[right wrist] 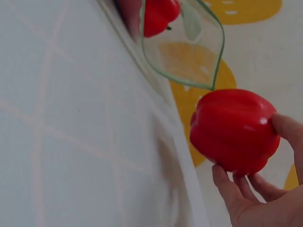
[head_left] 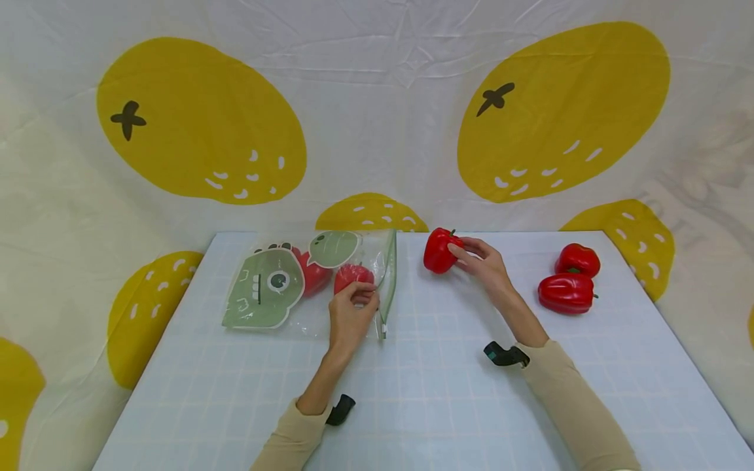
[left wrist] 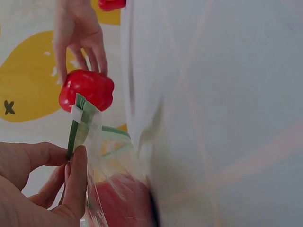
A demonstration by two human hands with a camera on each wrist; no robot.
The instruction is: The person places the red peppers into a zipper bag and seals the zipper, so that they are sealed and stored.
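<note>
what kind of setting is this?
Likely a staged recording setup, not a real kitchen: a table under a pale grid cloth, a lemon-print backdrop all around, and glossy red peppers that look like props.

The table (head_left: 424,405) has lots of bare room at the front, near the person. At the back left lies a clear bag (head_left: 306,278) with red peppers inside, and its open mouth faces right. The left hand (head_left: 352,314) pinches the bag's edge there, so that side of the mouth is partly taken. Just right of the mouth, the right hand (head_left: 483,261) holds a red pepper (head_left: 440,250). Only a small gap lies between pepper and bag. Two more peppers (head_left: 568,278) sit at the far right, well apart.
</note>
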